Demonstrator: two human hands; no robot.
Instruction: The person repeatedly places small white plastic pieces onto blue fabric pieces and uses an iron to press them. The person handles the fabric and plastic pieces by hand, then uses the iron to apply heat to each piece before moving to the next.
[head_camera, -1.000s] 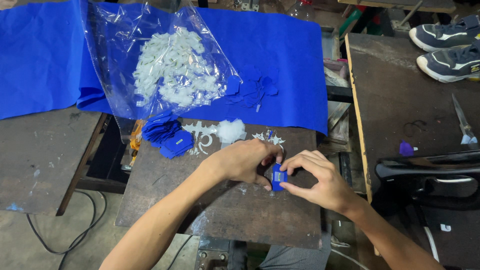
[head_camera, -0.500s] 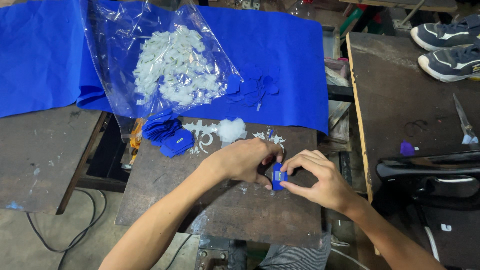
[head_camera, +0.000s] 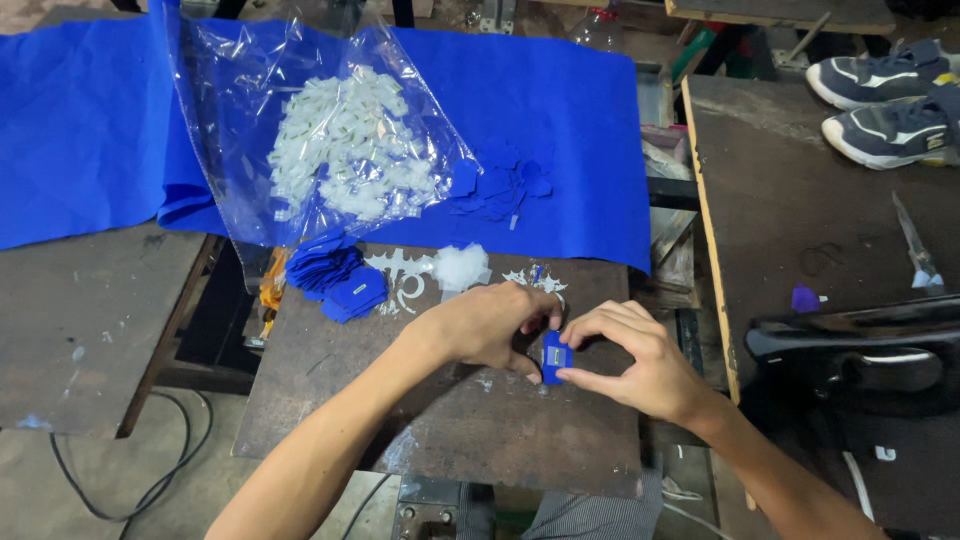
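Small blue fabric piece (head_camera: 555, 356) – flat, rectangular – pinched between left hand (head_camera: 487, 327), right hand (head_camera: 640, 357)

Your desk (head_camera: 330, 400) carries blue cloth (head_camera: 560, 130), a clear bag of white pieces (head_camera: 340, 150), stacked blue tags (head_camera: 335, 275); sneakers (head_camera: 885, 100) far right.

Worn metal worktable (head_camera: 420, 440), grey concrete floor (head_camera: 90, 480)

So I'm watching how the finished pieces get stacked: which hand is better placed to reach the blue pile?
Probably the left hand: the stack of blue pieces lies on its side of the metal table. The right hand sits farther away, pinching the small blue piece.
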